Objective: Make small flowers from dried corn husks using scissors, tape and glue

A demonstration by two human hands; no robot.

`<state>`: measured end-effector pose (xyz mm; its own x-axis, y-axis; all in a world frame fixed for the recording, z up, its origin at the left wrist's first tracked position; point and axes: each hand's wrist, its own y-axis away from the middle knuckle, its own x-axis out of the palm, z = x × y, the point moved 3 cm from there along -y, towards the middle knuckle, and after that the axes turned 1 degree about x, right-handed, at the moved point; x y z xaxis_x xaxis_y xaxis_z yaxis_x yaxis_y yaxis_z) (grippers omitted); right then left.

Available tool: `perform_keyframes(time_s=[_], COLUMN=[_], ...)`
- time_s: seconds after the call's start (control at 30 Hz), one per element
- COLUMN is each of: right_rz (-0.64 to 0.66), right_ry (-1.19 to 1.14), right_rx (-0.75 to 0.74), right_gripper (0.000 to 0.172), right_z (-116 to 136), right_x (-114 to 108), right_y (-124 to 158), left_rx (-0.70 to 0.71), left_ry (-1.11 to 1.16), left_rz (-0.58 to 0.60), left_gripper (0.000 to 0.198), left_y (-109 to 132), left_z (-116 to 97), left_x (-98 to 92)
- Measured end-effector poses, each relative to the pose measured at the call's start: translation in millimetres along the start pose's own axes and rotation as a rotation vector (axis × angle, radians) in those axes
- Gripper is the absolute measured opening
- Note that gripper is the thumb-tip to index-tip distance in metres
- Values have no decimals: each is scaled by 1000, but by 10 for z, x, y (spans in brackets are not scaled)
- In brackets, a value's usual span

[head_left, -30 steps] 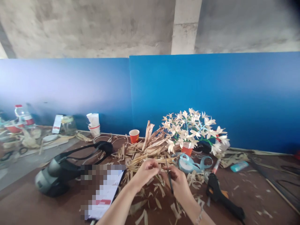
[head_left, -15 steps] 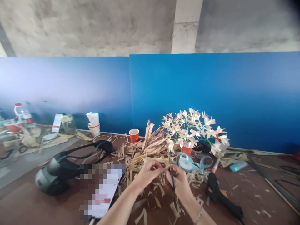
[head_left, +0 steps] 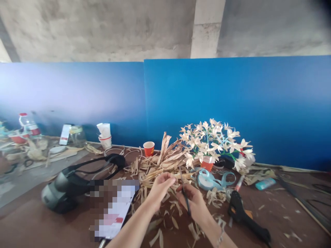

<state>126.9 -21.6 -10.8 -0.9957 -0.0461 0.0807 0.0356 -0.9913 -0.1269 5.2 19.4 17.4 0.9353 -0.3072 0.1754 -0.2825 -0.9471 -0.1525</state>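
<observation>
My left hand (head_left: 160, 188) has its thumb and fingertips pinched together; whatever they hold is too small or hidden to make out. My right hand (head_left: 194, 201) holds scissors (head_left: 184, 191), their dark handle against the palm and the blades pointing up and away. A small gap separates the two hands. Beyond them lies a heap of dried corn husks (head_left: 165, 160), with cut husk scraps (head_left: 174, 220) scattered below the hands. A bunch of cream husk flowers (head_left: 209, 141) on green and blue stems stands in a red paper cup (head_left: 207, 164) behind my right hand.
Blue ribbon (head_left: 207, 179) and a black glue gun (head_left: 241, 213) lie to the right, with a turquoise item (head_left: 265, 184) farther out. Leftward are a partly blurred-out phone (head_left: 113, 217) and a black headset (head_left: 64, 189). Another red cup (head_left: 149, 148) stands near the blue partition (head_left: 219, 93).
My hands have drawn apart, the left up and leftward, the right slightly down with the scissors. The whole view has shifted a little. At the far left edge, a blurred skin-toned shape has appeared.
</observation>
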Motion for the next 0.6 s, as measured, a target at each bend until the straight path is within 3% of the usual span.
perform_keyframes(time_s=[0.2,0.6], right_rz=[94,101], right_ry=[-11,-32], right_rx=[57,95], right_gripper=[32,34], right_z=[22,-14], right_x=[76,76], right_y=[18,18], left_rx=[-33,-54], left_ry=[95,137], left_rz=[28,60], left_gripper=[9,6], left_y=[-29,-3], left_z=[33,43], left_x=[1,39])
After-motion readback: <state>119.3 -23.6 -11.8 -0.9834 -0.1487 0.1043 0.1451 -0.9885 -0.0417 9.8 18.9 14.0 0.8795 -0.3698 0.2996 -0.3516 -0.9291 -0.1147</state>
